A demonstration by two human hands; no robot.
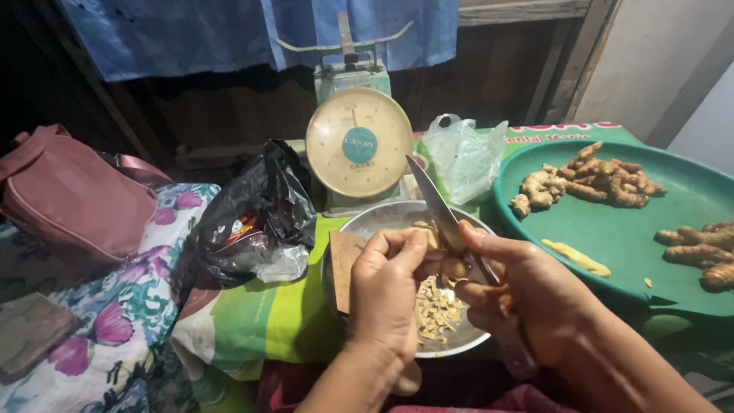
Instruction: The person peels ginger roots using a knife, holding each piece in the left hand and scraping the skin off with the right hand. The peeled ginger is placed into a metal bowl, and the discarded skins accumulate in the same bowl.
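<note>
My left hand (pixel 386 294) pinches a small piece of root (pixel 430 235) over a metal bowl (pixel 375 219). My right hand (pixel 527 294) grips a knife (pixel 437 203) whose blade points up and away, its edge against the root piece. Peel scraps (pixel 436 310) lie in the bowl under my hands. A green round tray (pixel 634 237) to the right holds knobbly unpeeled roots (pixel 592 180), more roots (pixel 699 248) at its right edge, and one peeled yellow piece (pixel 577 258).
A kitchen scale (pixel 358 141) with a round dial stands behind the bowl. Left of the bowl lies a black plastic bag (pixel 256 214), and a clear plastic bag (pixel 462 157) sits beside the scale. At far left, a pink bag (pixel 73 195) rests on flowered cloth (pixel 115 329).
</note>
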